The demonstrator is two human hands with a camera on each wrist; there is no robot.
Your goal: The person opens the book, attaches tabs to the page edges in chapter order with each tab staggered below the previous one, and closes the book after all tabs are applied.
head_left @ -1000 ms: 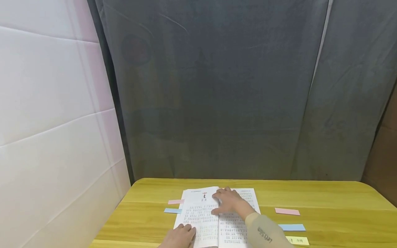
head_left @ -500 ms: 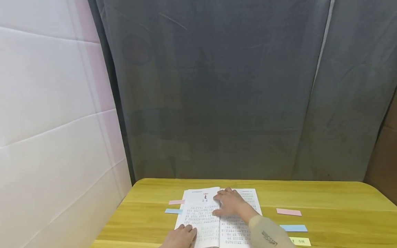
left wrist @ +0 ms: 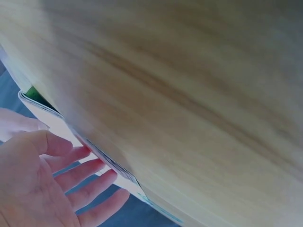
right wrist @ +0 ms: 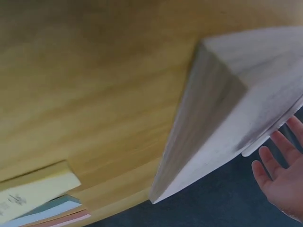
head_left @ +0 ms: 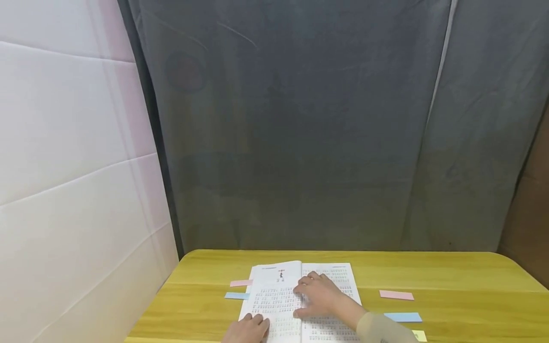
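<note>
An open book (head_left: 274,300) with printed text lies on the table, a small red figure near the top of its left page. My left hand (head_left: 248,329) rests at the lower left edge of that page; in the left wrist view its fingers lie loosely extended along the page edge. Over the middle fold sits my right hand (head_left: 319,295), fingers spread and slightly bent, touching the pages and covering part of the right page. In the right wrist view the thick page block (right wrist: 203,109) shows beside that hand. A pink tab (head_left: 241,283) and a blue tab (head_left: 237,296) stick out from the book's left edge.
Right of the book lie a pink sticky-note pad (head_left: 396,295), a blue pad (head_left: 403,317) and a yellow pad (head_left: 419,336) partly behind the sleeve. A dark curtain (head_left: 300,143) hangs behind the wooden table (head_left: 454,286); a white panel (head_left: 77,190) stands at left.
My right hand has slid down along the fold toward the near side of the book. The left hand stays at the left page's edge. The head view has shifted slightly.
</note>
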